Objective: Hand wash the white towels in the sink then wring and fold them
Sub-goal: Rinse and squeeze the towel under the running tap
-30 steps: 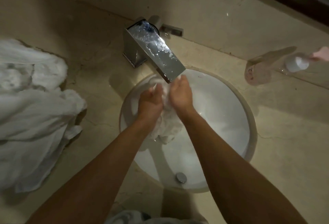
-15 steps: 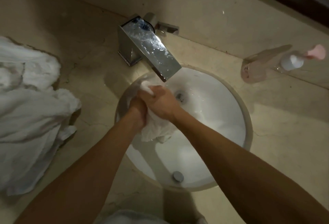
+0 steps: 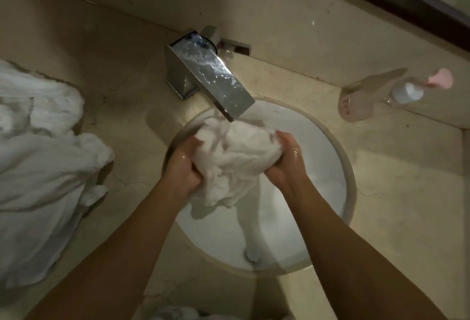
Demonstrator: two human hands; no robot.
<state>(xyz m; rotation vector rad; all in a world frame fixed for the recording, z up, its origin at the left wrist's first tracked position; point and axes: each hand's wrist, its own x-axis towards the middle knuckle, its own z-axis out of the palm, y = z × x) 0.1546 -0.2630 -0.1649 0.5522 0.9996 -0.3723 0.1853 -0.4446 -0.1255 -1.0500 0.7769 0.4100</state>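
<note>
A bunched white towel [image 3: 236, 157] hangs over the sink [image 3: 328, 167], just below the faucet [image 3: 211, 80]. The left hand [image 3: 184, 164] grasps its left side, the right hand [image 3: 286, 159] its right. More towels [image 3: 43, 167] lie on the tabletop [image 3: 394, 192], far left.

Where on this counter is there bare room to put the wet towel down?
Bare counter lies right of the sink, below the pink soap dispenser, and between the faucet and the towel pile at left. The left edge is crowded by that pile; the basin holds both hands gripping the towel.
</note>
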